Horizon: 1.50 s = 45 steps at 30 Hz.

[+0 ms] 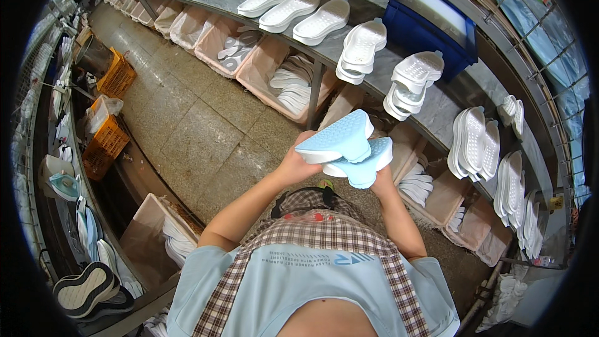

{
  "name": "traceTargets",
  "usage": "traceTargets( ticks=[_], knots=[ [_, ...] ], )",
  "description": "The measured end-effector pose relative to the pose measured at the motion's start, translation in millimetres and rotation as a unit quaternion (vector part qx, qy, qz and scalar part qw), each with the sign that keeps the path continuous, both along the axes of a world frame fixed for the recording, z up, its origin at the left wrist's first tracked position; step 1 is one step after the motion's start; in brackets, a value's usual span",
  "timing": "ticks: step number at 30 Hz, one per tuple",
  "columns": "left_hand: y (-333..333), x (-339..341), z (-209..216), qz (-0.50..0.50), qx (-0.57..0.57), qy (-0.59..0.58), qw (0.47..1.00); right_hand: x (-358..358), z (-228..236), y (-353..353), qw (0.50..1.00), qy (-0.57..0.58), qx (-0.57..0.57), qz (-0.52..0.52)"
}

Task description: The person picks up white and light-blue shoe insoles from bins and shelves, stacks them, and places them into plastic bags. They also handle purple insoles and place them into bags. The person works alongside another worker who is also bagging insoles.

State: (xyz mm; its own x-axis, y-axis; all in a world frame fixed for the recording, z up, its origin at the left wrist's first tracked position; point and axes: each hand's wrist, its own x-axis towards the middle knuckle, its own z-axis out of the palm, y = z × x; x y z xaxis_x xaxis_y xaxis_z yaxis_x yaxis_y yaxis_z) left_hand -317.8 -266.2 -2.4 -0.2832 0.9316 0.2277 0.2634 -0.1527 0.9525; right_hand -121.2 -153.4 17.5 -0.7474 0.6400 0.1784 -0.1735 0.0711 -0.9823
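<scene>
My left hand [296, 165] grips a shoe sole [340, 135] with a light blue, dimpled top and white sides. A second light blue and white shoe sole [362, 173] is in my right hand [382, 181], whose fingers are partly hidden beneath it. The two soles cross and overlap in front of my apron, held above the floor, with the left one lying over part of the right one. Past them, white soles stand on the bench; the closest are a stacked group [412, 84] and another small stack [362, 50].
A long grey bench [399, 40] curves ahead and right, holding several white soles and a blue bin [430, 19]. Under it sit pink bins [284, 81] of white pieces. Orange crates [106, 143] and a left-hand shelf with a black-and-cream sole [84, 288] flank the tiled floor [187, 112].
</scene>
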Motion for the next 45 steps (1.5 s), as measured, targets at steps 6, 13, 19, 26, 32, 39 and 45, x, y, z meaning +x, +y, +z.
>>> traceTargets(
  ticks=[6,13,19,26,32,39,45],
  knots=[
    [2,-1,3,-0.007,0.008,0.020,1.000,-1,1,-3,1.000,0.004,-0.008,-0.007],
    [6,-4,-4,-0.008,0.011,0.025,1.000,-3,-2,1,0.999,0.020,-0.026,0.007],
    [5,-1,-5,0.008,-0.035,-0.020,0.999,6,-10,4,0.984,0.034,-0.010,-0.175],
    [10,3,6,0.064,0.039,-0.220,0.973,60,7,98,0.880,0.063,-0.122,-0.455],
    [30,16,14,-0.083,0.028,-0.273,0.958,72,-10,174,0.883,-0.006,-0.156,-0.442],
    [69,54,29,-0.222,-0.046,-0.304,0.925,96,8,136,0.904,-0.118,0.027,-0.410],
    [116,109,55,-0.311,-0.059,-0.226,0.921,115,63,29,0.987,-0.098,0.030,-0.127]
  ],
)
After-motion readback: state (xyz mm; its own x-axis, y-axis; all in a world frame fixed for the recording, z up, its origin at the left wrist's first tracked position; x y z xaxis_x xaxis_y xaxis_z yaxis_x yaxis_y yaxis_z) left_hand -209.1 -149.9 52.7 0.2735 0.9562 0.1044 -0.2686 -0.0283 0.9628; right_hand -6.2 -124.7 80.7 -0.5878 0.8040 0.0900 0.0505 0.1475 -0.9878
